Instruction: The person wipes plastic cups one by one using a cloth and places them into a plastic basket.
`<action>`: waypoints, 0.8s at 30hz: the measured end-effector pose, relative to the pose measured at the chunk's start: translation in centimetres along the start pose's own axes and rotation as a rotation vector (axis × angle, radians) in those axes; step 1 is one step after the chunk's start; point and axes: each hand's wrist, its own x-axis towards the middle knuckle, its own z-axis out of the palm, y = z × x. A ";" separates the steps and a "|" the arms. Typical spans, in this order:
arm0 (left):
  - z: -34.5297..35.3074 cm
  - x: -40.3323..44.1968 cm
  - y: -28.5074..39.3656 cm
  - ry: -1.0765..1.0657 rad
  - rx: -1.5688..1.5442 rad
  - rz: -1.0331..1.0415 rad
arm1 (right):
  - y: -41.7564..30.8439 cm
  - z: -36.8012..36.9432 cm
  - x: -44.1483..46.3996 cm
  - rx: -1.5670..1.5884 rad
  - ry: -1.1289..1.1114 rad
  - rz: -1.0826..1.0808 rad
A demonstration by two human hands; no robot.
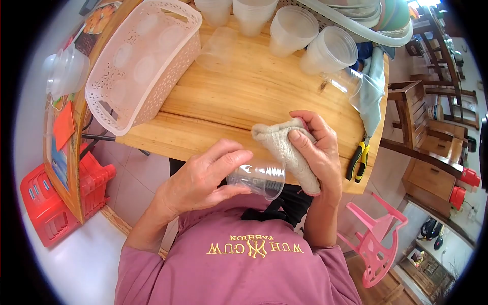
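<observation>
Possibly, near the bench (213, 107), the left grip's (202, 173) clasped cup (262, 182) could be dented by overpressing the right grip's (321, 150) pinched cloth (290, 155).

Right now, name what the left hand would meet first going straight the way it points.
Probably the cloth in the right hand, with the cup the left hand holds leading; depth is hard to judge.

Left hand (195, 178) partly hides cup (263, 179); top edge cuts two cup stacks (252, 18).
</observation>
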 end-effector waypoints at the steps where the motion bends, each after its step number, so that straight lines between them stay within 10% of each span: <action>1: -0.1 0.0 -0.1 0.021 -0.037 0.011 | -0.1 0.1 -0.1 0.000 -0.001 0.001; 11: 1.9 0.8 0.0 0.498 -0.641 -0.333 | -2.4 1.7 -2.5 0.418 -0.164 0.119; 19: 1.3 -0.2 -1.7 0.382 -0.353 -0.374 | -1.9 -0.8 -3.6 0.775 0.057 -0.182; 24: 1.2 -0.6 -1.5 0.305 -0.491 -0.323 | -2.1 -0.9 -3.0 0.423 0.026 -0.056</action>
